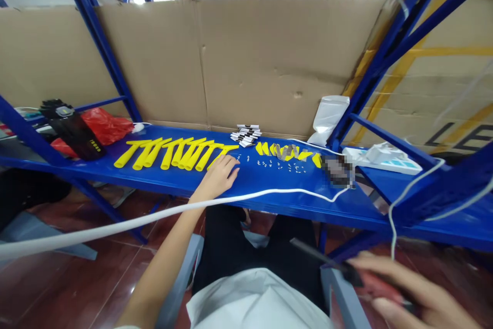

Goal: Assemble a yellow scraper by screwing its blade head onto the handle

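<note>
While my left grip (pixel 219 175) lies over the rightmost of the yellow handles (pixel 188 157) lined up on the blue tabletop (pixel 252 179), I cannot tell whether it grasps one; my right grip (pixel 419 288), blurred, clenched round a red-handled tool (pixel 352 273), low and clear of the tabletop's front edge; small bits (pixel 270 163), loose, right of my left grip; yellow pieces (pixel 264 148), in a row behind them; black bottle (pixel 73 131), far left.

A blur over the right hand (pixel 423 290) and red-handled tool (pixel 379 287)
</note>
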